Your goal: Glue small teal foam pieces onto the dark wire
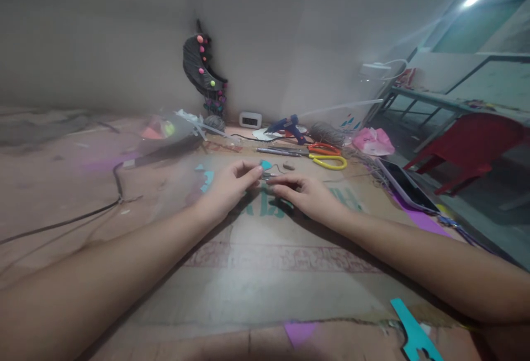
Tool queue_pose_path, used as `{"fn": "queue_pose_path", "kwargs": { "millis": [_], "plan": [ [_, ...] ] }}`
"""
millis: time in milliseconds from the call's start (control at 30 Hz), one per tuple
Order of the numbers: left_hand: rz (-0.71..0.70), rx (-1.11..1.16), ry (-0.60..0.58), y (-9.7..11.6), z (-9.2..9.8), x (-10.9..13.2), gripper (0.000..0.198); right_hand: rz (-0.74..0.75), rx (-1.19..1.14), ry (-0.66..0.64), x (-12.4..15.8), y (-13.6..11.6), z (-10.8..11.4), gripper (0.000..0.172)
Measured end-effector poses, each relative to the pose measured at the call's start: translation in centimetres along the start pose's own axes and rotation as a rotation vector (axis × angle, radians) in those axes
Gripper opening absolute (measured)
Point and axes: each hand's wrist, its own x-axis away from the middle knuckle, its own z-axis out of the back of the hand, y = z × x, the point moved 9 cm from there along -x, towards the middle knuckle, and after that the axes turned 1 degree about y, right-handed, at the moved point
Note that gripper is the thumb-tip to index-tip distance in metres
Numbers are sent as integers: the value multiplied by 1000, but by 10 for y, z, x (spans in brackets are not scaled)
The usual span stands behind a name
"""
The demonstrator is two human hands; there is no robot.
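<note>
My left hand [237,184] pinches a small teal piece [265,165] between thumb and fingertips, over a cardboard sheet [248,289]. Close beside it, my right hand [308,195] has its thumb and fingers drawn together. A thin greyish bit [269,175] shows between the fingertips of both hands; its kind is too small to make out. Dark string [278,168] curls away just behind the fingers, near a small brown piece [289,166]. Teal scraps [207,181] lie left of my left hand.
Scissors with orange and yellow handles [329,162], a blue glue gun [287,125] and grey yarn [327,132] lie at the back. A phone [406,187] rests at right. A teal cut-out [414,330] lies near the front. A dark crescent ornament [201,65] is against the wall.
</note>
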Motion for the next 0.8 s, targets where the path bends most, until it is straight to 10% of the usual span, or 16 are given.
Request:
{"fn": "queue_pose_path", "kwargs": {
  "millis": [300,800],
  "plan": [
    [-84,-91,-98,4,-10,4,25,-192,-485,2,-2,16,-12,24],
    [-148,-304,-39,16,-13,11,22,-164,-456,45,-4,15,-6,27]
  ]
}}
